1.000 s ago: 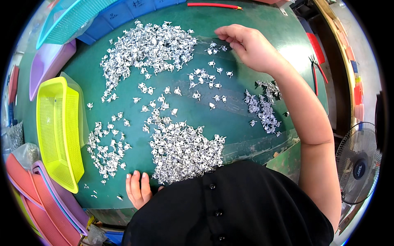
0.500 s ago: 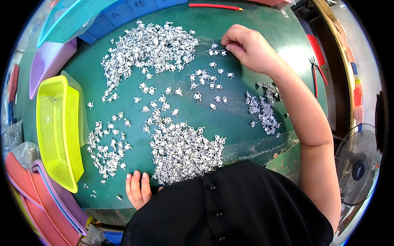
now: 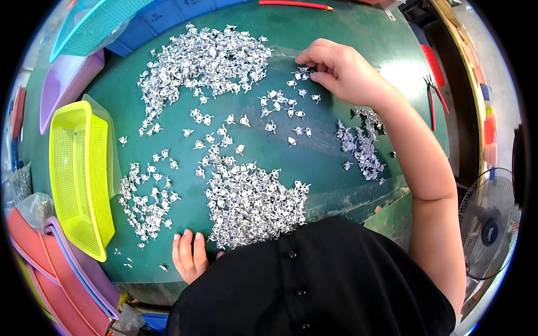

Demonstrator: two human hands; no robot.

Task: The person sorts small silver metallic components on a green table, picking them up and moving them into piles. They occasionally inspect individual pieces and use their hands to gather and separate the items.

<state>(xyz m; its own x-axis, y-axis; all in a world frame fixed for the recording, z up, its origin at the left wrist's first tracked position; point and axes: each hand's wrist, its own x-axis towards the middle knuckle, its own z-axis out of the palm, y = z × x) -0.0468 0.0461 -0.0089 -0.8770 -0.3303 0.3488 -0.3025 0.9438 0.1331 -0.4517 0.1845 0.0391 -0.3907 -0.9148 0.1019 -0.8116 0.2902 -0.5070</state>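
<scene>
Small silvery metal parts with little prongs and a hole lie in heaps on the green tabletop. My right hand [image 3: 344, 70] is at the far side, its index finger and thumb apart and curved about a small cluster of parts [image 3: 302, 73]. Whether its fingertips touch them I cannot make out. My left hand [image 3: 189, 256] rests at the near edge, fingers stretched out on the table and holding nothing. It lies between a large near heap [image 3: 255, 206] and a looser group of parts [image 3: 144, 204]. The biggest heap [image 3: 207, 61] is at the far left.
A yellow-green basket [image 3: 81, 182], a purple bin [image 3: 70, 84] and a turquoise basket [image 3: 98, 31] line the left side. Another pile of parts [image 3: 364, 148] lies beneath my right forearm. Red-handled pliers [image 3: 431, 103] and a red pencil [image 3: 294, 5] lie farther out. A fan [image 3: 488, 224] stands at right.
My right hand has shifted slightly, and its thumb and index finger have parted from a pinch. The small cluster near them has moved a little to the right. My left hand stays put.
</scene>
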